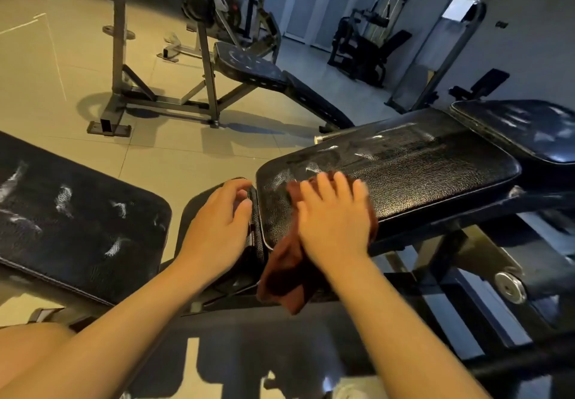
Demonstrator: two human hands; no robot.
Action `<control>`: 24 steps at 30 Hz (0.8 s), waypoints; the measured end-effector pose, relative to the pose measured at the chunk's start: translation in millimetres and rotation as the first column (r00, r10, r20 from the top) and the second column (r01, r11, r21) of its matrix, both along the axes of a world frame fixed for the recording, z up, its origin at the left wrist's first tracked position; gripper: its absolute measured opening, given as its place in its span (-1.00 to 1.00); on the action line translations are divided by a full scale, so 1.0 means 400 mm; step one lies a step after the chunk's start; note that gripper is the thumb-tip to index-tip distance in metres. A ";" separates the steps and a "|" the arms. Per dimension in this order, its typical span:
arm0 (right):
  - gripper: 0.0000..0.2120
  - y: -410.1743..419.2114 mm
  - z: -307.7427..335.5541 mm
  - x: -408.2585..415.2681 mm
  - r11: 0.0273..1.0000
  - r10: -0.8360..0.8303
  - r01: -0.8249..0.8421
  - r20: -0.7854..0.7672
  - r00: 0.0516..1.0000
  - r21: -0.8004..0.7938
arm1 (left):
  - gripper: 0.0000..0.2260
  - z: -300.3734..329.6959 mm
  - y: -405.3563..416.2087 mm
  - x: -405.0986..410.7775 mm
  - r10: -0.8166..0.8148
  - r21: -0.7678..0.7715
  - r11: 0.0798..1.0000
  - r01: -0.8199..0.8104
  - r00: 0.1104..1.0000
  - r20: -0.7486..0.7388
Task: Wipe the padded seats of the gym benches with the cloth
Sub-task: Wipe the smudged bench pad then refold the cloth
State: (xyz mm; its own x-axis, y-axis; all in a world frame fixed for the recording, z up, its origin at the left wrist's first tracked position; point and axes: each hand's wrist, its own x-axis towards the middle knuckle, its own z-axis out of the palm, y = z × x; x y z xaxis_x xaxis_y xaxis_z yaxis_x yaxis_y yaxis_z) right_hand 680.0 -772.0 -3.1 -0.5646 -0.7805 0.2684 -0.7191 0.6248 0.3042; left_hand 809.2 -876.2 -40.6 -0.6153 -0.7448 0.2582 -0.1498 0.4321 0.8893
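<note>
I see my right hand (334, 218) lying flat, fingers spread and slightly blurred, pressing a rust-brown cloth (284, 269) onto the near end of a black padded seat (413, 165) at the centre of the frame. The cloth looks soft and crumpled; part of it is trapped under my palm on the pad, and the rest hangs limp over the pad's rounded front edge, towards the lower middle of the frame. The seat is a long rectangular cushion with rounded corners, covered in pebbled, glossy vinyl that shows pale streaks near its upper edge.

My left hand (219, 218) rests on a smaller black pad (199, 212) just left of the seat, fingers loosely bent with the tips at the narrow gap between the two cushions; it holds nothing.

At the left edge of the frame lies another bench pad (77, 212), the same grained black vinyl, mottled with whitish smears. At the right edge, a further pad (529, 131) with a piped border also shows white marks. In the upper middle stands an adjustable bench (258, 71) on a grey square-tube steel frame, on a floor (46, 71) of matt beige tiles. A shiny round metal knob (510, 286) sits at the lower right.
</note>
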 end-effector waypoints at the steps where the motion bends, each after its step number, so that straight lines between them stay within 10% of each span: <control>1: -0.56 0.024 0.032 -0.038 0.999 -0.029 0.029 -0.012 1.000 0.024 | -0.69 -0.004 0.001 -0.003 -0.016 0.000 1.000 0.016 1.000 0.015; 11: -0.52 0.160 0.182 -0.188 0.946 -0.308 0.296 -0.089 0.947 -0.130 | -0.69 -0.002 0.010 -0.005 -0.063 0.015 0.998 0.063 0.998 -0.019; 24: -0.57 0.036 -0.044 0.024 0.991 0.126 -0.125 0.026 0.992 -0.043 | -0.67 -0.013 0.052 -0.034 -0.076 -0.043 0.996 0.079 0.994 0.073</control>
State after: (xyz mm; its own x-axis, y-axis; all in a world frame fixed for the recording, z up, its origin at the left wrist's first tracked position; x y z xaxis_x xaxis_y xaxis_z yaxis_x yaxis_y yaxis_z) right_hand 689.6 -757.5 -20.8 -0.4710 -0.8341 0.2873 -0.8005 0.5409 0.2581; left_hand 795.6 -855.5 -45.7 -0.6885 -0.6828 0.2446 -0.1763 0.4846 0.8568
